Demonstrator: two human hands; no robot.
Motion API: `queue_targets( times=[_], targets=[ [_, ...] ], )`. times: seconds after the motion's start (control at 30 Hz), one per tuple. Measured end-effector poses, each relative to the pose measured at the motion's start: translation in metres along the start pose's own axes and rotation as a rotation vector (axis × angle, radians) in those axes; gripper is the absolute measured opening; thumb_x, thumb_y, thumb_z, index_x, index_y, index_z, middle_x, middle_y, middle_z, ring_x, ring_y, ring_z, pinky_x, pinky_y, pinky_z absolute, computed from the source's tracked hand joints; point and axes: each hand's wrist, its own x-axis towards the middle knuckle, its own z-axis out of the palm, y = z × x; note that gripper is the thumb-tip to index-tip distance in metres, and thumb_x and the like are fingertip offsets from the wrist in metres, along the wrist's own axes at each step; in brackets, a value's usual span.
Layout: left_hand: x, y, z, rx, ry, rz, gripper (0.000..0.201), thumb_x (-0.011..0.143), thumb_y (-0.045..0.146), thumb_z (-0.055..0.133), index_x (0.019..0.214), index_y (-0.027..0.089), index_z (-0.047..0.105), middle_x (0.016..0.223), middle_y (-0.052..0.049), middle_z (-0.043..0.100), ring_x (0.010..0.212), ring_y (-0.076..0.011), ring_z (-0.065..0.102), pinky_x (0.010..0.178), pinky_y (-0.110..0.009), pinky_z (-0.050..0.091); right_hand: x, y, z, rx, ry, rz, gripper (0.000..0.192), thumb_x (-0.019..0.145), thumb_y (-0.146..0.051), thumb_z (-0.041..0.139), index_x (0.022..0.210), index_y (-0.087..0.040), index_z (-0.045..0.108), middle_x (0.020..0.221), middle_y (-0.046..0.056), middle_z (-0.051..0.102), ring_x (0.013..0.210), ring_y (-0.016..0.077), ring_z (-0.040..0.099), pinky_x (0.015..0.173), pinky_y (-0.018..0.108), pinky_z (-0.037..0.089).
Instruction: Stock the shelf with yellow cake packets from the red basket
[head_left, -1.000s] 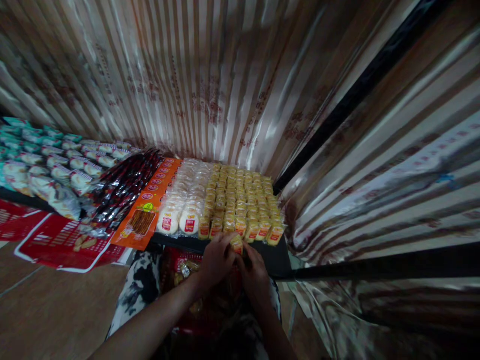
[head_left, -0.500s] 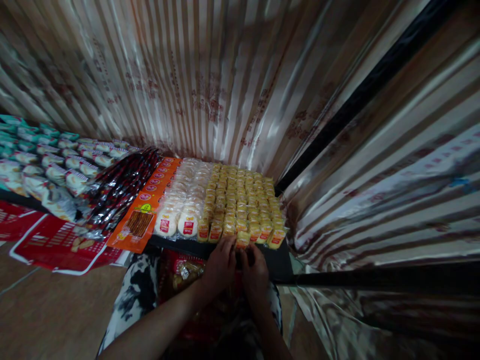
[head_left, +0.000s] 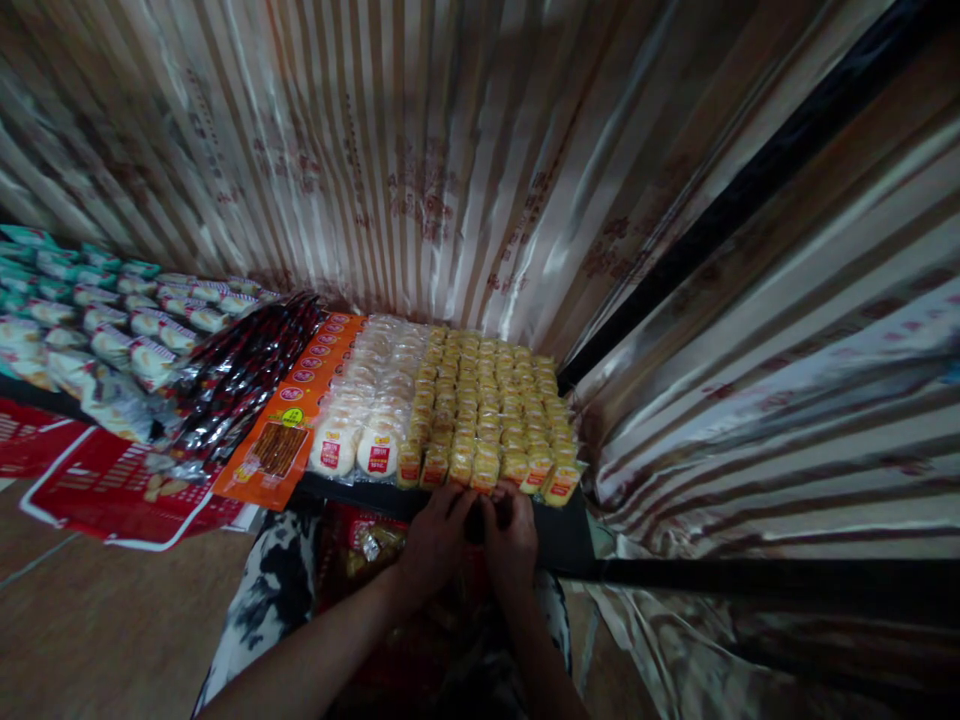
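Cakes (head_left: 484, 470) in Close Rows at Ledge's Front

Left hand (head_left: 437, 530) and right hand (head_left: 511, 535) sit side by side, fingers slightly curled at the front row; whether they pinch anything, one cannot tell. Light, even pressure would likely keep rows straight. Beneath is a black ledge (head_left: 564, 535); behind hangs a striped curtain (head_left: 465, 150); below, tiled floor (head_left: 112, 620).

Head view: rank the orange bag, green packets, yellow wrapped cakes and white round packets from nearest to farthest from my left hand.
From the left hand:
1. Yellow wrapped cakes: just beyond its fingertips.
2. White round packets: ahead and to the left, beside the cakes.
3. Orange bag: farther left.
4. Green packets: far left end.
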Motion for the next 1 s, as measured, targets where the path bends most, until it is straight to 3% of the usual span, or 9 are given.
queue_targets(
  times=[0.37,0.53,0.7,0.87,0.93,1.0],
  targets=[
    [-0.005,-0.009,0.011,0.073,0.018,0.085,0.042,0.088,0.016,0.035,0.130,0.011,0.038,0.120,-0.016,0.050,0.113,-0.0210,0.048,0.099,-0.039,0.043,0.000,0.007,0.006,0.055,0.021,0.108,0.023,0.080,-0.040,0.053,0.091,-0.020,0.050,0.086,0.003,0.055,0.078,0.0179,0.054,0.073,0.033,0.045],
    [-0.003,-0.009,0.020,0.127,0.018,0.101,0.045,0.087,0.016,0.037,0.132,0.009,0.037,0.121,-0.016,0.051,0.117,-0.0219,0.046,0.100,-0.038,0.041,0.002,0.008,0.006,-0.007,0.008,-0.059,0.018,0.084,-0.036,0.046,0.080,-0.020,0.055,0.084,0.004,0.054,0.084,0.0188,0.052,0.082,0.036,0.043],
    [-0.005,-0.002,0.021,0.100,0.018,0.065,0.046,0.085,0.015,0.040,0.131,0.009,0.039,0.121,-0.016,0.051,0.115,-0.0224,0.046,0.100,-0.039,0.041,0.002,0.007,0.001,-0.034,0.022,-0.103,0.022,0.086,-0.035,0.044,0.083,-0.019,0.060,0.087,0.006,0.055,0.087,0.0188,0.053,0.082,0.036,0.045],
    [-0.037,-0.001,0.011,0.008,-0.102,0.091,0.032,0.083,0.020,0.045,0.113,0.015,0.054,0.109,-0.011,0.057,0.101,-0.0196,0.053,0.088,-0.032,0.048,-0.023,0.000,-0.009,-0.088,0.048,-0.205,0.020,0.086,-0.029,0.043,0.083,-0.019,0.060,0.087,0.007,0.056,0.088,0.0196,0.054,0.080,0.037,0.046],
    [-0.060,-0.008,0.014,-0.032,-0.186,0.080,0.032,0.080,0.025,0.051,0.111,0.016,0.056,0.109,-0.009,0.059,0.101,-0.0197,0.053,0.088,-0.032,0.047,-0.043,-0.001,-0.007,-0.066,-0.024,-0.217,0.017,0.085,-0.026,0.044,0.083,-0.019,0.059,0.086,0.007,0.058,0.086,0.0188,0.056,0.079,0.035,0.046],
    [-0.083,-0.020,0.021,-0.043,-0.279,0.012,0.037,0.076,0.026,0.055,0.112,0.016,0.056,0.111,-0.010,0.060,0.104,-0.0213,0.053,0.091,-0.032,0.046,-0.065,0.003,0.001,-0.045,-0.197,-0.189,0.019,0.085,-0.024,0.042,0.084,-0.020,0.060,0.087,0.007,0.060,0.086,0.0184,0.058,0.080,0.034,0.047]
  ],
)
